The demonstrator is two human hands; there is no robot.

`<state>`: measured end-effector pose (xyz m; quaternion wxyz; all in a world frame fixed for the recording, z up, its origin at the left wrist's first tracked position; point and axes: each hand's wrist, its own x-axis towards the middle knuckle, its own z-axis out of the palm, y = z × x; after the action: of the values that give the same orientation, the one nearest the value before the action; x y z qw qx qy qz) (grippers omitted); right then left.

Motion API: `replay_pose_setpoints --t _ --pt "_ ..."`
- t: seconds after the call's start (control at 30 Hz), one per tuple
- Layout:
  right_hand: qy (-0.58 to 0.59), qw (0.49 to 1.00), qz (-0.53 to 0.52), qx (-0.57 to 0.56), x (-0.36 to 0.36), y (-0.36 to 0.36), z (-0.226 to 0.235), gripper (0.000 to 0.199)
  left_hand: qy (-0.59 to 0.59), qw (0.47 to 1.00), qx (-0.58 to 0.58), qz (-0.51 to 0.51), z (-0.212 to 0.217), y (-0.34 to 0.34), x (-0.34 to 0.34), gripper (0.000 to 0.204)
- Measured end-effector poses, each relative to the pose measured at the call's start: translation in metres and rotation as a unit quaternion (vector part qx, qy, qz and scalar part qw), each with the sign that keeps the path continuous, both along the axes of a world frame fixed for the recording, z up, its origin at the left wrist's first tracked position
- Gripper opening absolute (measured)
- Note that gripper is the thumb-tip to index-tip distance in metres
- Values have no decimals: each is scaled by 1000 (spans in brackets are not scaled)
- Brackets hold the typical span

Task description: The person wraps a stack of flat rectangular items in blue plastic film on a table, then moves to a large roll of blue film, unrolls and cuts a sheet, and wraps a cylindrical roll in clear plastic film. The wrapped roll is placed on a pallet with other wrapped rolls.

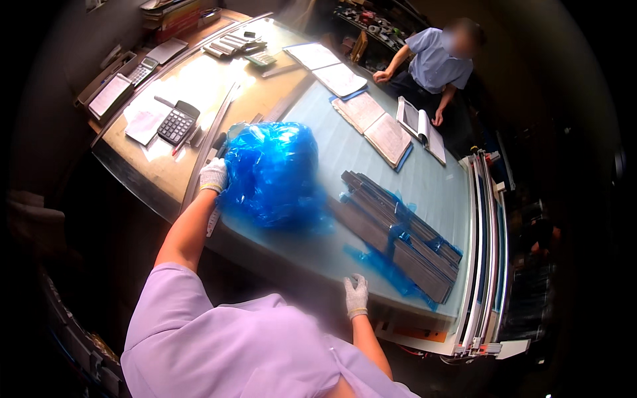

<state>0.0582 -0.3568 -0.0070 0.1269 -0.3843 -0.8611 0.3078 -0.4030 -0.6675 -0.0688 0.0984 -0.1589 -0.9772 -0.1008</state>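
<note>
This looks like a workshop where people do desk work too. A bundle of long, flat strips (421, 259), tied with blue plastic, lies on a big table (441, 192). Long rails (479, 265) run down its right side. At the back, a dark shelf (381, 30) is full of small, jumbled things. The left hand (213, 175) and right hand (356, 294) wear white work gloves. The desk part shows in a black calculator (178, 122) and open paper books (375, 126).
</note>
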Motion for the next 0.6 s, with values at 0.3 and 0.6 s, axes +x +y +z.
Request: replay_pose_setpoints --t 0.3,0.6 --pt "-263 938 219 -51 90 26 33 36 -31 981 142 131 44 -69 110 25" --pt "71 985 84 -133 3 15 26 39 38 820 566 77 97 -20 175 26"
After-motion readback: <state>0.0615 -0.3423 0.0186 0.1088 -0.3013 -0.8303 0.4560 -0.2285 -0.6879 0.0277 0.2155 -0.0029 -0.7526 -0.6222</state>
